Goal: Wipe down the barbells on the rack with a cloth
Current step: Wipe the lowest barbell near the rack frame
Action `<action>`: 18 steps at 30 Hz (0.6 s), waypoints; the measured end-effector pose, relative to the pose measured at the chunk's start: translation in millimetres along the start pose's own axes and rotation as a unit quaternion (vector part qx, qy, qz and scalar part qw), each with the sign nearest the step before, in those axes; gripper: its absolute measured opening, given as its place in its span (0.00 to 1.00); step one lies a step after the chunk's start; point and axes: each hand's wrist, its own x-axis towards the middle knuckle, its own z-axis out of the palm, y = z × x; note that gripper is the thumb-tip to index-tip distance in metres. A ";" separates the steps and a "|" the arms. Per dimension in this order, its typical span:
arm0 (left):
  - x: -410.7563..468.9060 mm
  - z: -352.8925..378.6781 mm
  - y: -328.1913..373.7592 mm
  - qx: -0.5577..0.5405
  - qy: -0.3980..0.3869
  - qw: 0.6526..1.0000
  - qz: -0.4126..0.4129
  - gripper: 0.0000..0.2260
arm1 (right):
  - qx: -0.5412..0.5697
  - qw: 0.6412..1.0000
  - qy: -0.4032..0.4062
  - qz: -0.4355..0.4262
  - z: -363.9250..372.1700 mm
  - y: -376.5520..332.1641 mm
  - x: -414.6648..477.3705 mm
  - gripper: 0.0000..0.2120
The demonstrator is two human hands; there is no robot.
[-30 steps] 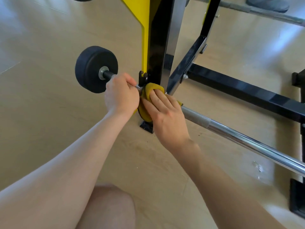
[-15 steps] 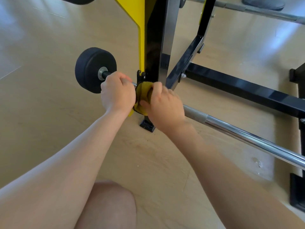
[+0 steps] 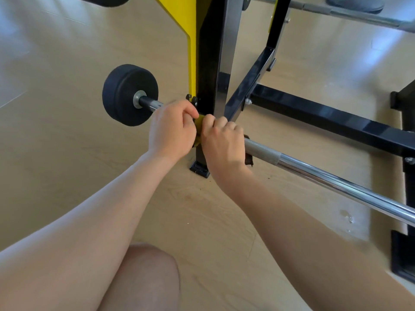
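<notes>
My cloth point(image 3: 198, 122) is yellow. The bar point(image 3: 336, 183) is shiny chrome, with a duller grey crosshatched band; its plate point(image 3: 125, 95) is matte black. The rack point(image 3: 208, 63) is glossy black with a yellow panel. The floor point(image 3: 56, 153) is pale tan woodgrain

I had two hands at work, my left hand point(image 3: 171, 131) and my right hand point(image 3: 222, 142), and one yellow cloth point(image 3: 198, 122). I counted two chrome steel bars, the near barbell point(image 3: 336, 182) and the far barbell point(image 3: 350, 13). There was one black round weight plate point(image 3: 125, 95) and one black-and-yellow steel rack point(image 3: 211, 63).
</notes>
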 end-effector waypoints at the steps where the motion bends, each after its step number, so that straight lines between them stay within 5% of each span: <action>1: -1.6 2.0 3.2 0.015 -0.010 0.999 0.041 0.13 | 0.003 1.000 -0.005 0.004 -1.6 5.0 -6.0 0.11; 9: -9.9 37.3 38.4 0.043 -0.135 0.972 0.186 0.10 | 0.073 0.975 -0.157 0.140 -19.4 96.9 -48.0 0.06; 14: -12.0 48.8 62.0 0.035 -0.160 0.973 0.164 0.14 | 0.065 0.972 -0.214 0.069 -25.8 121.5 -45.6 0.13; 18: -23.9 64.4 87.2 0.190 -0.205 0.958 0.065 0.17 | 0.056 0.980 -0.188 0.011 -26.9 127.8 -59.3 0.12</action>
